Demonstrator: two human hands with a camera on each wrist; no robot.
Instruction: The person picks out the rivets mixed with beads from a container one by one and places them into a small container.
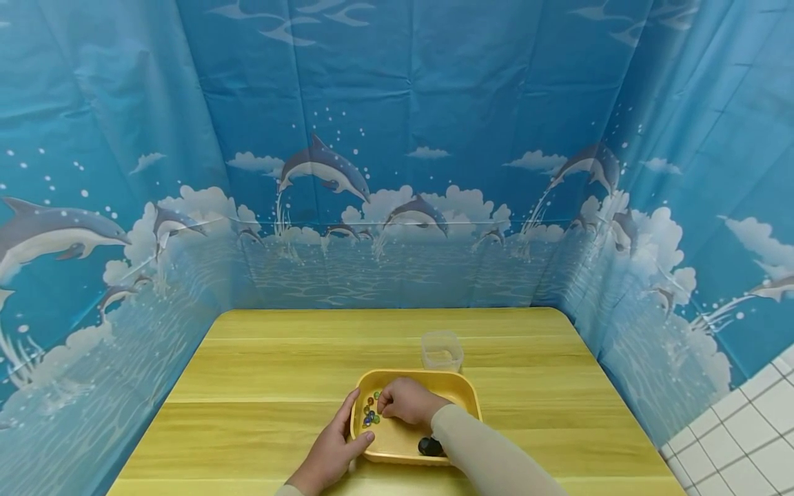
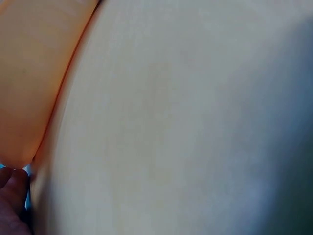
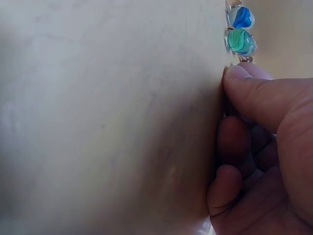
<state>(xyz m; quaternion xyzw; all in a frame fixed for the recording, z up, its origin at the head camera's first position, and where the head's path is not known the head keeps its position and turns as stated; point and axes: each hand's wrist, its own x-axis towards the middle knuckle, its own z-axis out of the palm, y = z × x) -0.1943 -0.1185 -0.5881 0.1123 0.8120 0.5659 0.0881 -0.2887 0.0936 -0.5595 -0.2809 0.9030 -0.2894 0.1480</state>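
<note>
I wear long, plain sleeves in pale cream. My right sleeve [image 1: 493, 451] runs smooth to the wrist; of my left sleeve [image 1: 289, 490] only the cuff shows. Both hands are bare. Whether the black piece [image 1: 429, 446] under my right forearm is worn, I can't tell.
</note>
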